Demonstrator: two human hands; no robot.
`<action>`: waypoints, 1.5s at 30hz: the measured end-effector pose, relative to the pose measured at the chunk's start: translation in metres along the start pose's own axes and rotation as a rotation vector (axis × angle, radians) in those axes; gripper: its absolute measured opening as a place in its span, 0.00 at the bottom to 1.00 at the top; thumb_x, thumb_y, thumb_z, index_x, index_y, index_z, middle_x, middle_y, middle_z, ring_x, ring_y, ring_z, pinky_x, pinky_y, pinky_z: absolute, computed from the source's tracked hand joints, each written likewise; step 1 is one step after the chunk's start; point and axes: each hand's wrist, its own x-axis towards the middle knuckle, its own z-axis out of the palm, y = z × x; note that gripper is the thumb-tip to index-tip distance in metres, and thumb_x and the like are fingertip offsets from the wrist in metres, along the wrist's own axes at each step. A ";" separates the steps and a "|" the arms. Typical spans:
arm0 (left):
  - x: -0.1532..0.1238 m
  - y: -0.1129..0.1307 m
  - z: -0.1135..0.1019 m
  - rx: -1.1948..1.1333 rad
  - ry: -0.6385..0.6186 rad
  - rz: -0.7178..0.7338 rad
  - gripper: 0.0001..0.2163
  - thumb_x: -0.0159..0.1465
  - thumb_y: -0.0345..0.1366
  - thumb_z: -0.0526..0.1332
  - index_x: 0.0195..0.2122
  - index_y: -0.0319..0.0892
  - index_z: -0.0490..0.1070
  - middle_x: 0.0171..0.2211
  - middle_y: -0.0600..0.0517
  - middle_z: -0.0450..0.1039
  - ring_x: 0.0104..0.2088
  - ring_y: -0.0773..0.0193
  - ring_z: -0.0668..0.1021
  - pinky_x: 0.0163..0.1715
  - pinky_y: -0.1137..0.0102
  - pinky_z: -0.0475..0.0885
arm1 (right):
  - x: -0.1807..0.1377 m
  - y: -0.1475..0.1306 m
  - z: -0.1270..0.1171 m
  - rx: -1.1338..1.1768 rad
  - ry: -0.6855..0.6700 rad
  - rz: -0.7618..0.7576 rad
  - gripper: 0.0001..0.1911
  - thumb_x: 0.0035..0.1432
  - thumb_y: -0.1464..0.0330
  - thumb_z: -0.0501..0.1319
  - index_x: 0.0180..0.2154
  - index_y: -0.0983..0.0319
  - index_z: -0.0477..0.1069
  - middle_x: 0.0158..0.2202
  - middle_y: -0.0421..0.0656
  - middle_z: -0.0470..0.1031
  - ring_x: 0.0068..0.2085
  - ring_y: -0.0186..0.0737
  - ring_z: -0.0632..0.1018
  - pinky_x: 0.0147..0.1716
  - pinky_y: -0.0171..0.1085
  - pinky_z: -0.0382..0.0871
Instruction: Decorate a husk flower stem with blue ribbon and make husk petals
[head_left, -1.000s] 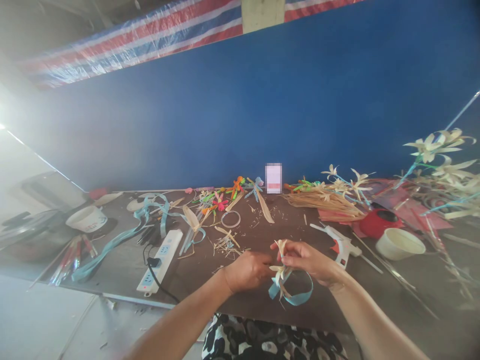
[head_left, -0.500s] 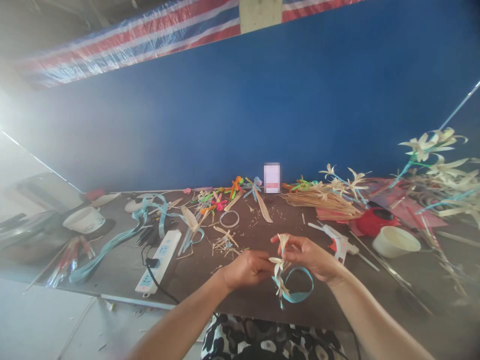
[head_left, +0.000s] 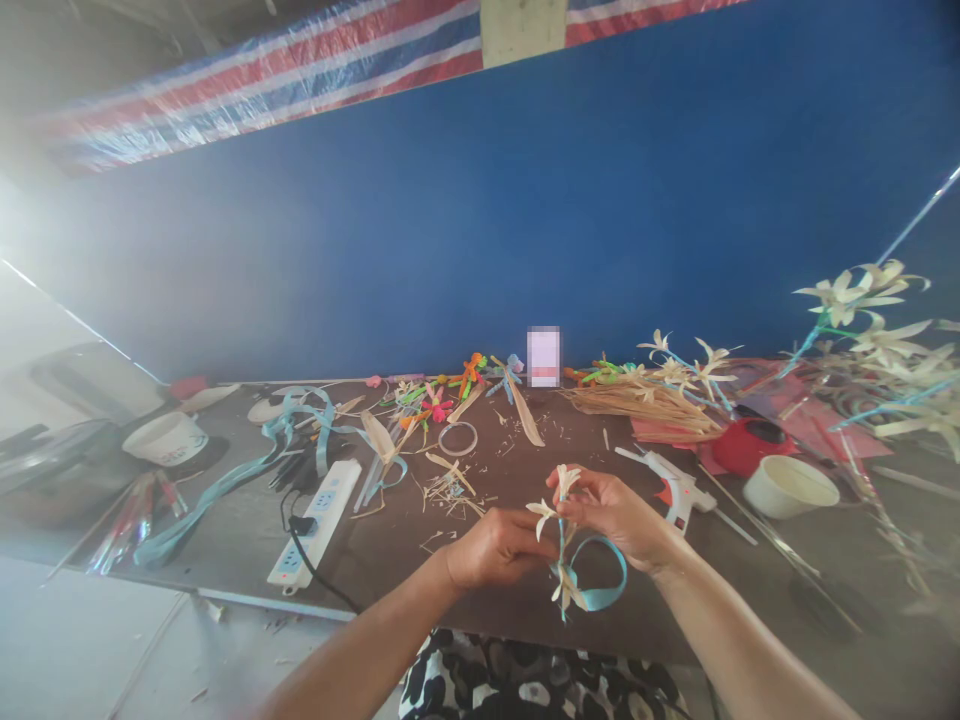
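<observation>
Pinching, with fingers of right hand (head_left: 619,515), slender blue stem with cream thin-petalled flowers (head_left: 562,538), lower centre of the frame, beside light-blue ribbon loop (head_left: 609,597). Curling fingers of left hand (head_left: 499,548) close by, impossible to say if pinching.

A brown table (head_left: 405,535) bears a power strip (head_left: 321,520), glue gun (head_left: 682,485) and ring (head_left: 475,440).

Right hand (head_left: 613,515): slightly higher, thumb (head_left: 585,513) and fingers (head_left: 592,482) pinched
Left hand (head_left: 495,548): curled, pointing toward the right
Forearms (head_left: 371,642): bare, angled inward
</observation>
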 end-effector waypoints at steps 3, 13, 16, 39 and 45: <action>-0.001 0.001 0.000 -0.003 0.025 -0.004 0.10 0.59 0.32 0.50 0.35 0.42 0.71 0.34 0.48 0.70 0.36 0.66 0.72 0.36 0.74 0.64 | 0.001 0.000 0.001 -0.060 0.013 -0.039 0.09 0.44 0.64 0.63 0.23 0.62 0.67 0.35 0.40 0.66 0.39 0.38 0.68 0.37 0.35 0.61; -0.001 0.003 0.003 0.010 0.143 0.007 0.10 0.59 0.31 0.50 0.33 0.39 0.71 0.30 0.48 0.69 0.33 0.67 0.71 0.34 0.74 0.65 | 0.005 0.003 0.004 -0.244 0.074 -0.126 0.06 0.47 0.65 0.61 0.27 0.61 0.68 0.35 0.40 0.67 0.40 0.39 0.69 0.41 0.37 0.59; -0.001 0.002 0.004 0.013 0.167 0.003 0.10 0.59 0.32 0.50 0.34 0.39 0.71 0.30 0.48 0.68 0.33 0.67 0.71 0.34 0.74 0.65 | 0.007 0.006 0.004 -0.301 0.089 -0.159 0.05 0.48 0.66 0.60 0.26 0.61 0.68 0.36 0.40 0.67 0.41 0.39 0.69 0.44 0.37 0.58; 0.008 0.000 0.030 -0.351 0.545 -0.325 0.08 0.56 0.35 0.57 0.27 0.38 0.74 0.24 0.51 0.68 0.26 0.69 0.69 0.27 0.75 0.62 | 0.009 0.010 0.014 -0.597 0.406 -0.356 0.04 0.50 0.66 0.56 0.26 0.58 0.67 0.33 0.42 0.65 0.37 0.41 0.69 0.41 0.39 0.60; 0.010 -0.001 0.034 -0.611 0.590 -0.425 0.10 0.52 0.39 0.60 0.26 0.36 0.73 0.21 0.53 0.66 0.23 0.71 0.65 0.23 0.77 0.60 | 0.012 0.017 0.010 -0.621 0.426 -0.333 0.05 0.49 0.65 0.58 0.26 0.59 0.68 0.32 0.42 0.67 0.37 0.42 0.69 0.41 0.40 0.60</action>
